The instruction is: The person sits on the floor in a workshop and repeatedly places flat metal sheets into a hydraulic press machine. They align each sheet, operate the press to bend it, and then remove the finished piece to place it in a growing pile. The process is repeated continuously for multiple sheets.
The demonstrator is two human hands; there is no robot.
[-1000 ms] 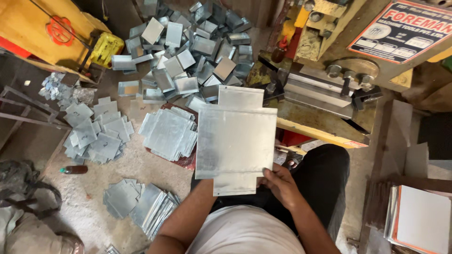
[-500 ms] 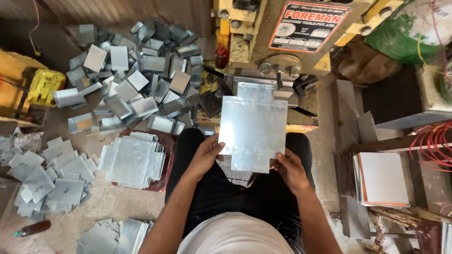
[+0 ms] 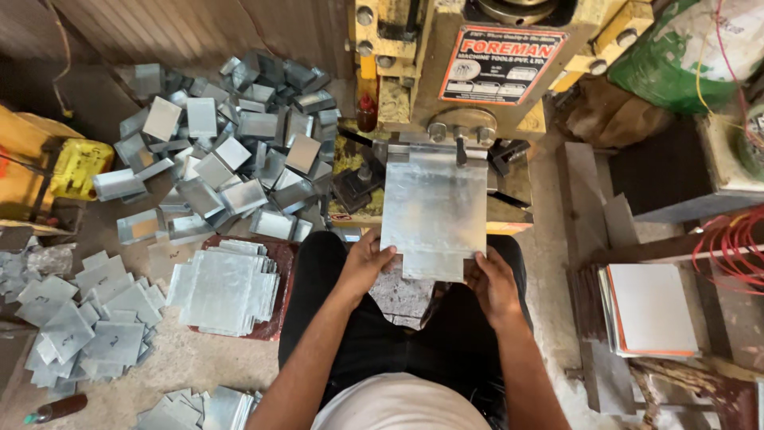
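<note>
I hold a flat notched sheet of shiny metal [image 3: 434, 211] by its near corners. My left hand [image 3: 368, 261] grips the near left corner and my right hand [image 3: 491, 279] grips the near right corner. The sheet's far edge lies on the bed of a yellow press machine [image 3: 446, 72], under its tooling. My black-trousered legs are below the sheet.
A stack of flat metal blanks [image 3: 224, 288] lies on a dark board to my left. A heap of bent metal boxes [image 3: 231, 151] fills the floor beyond it. More flat pieces [image 3: 87, 318] lie far left. White-and-orange sheets [image 3: 649, 309] are stacked at right.
The view swung right from the piles to the press. The sheet, held in both hands, has moved forward until its far edge rests on the machine bed.
</note>
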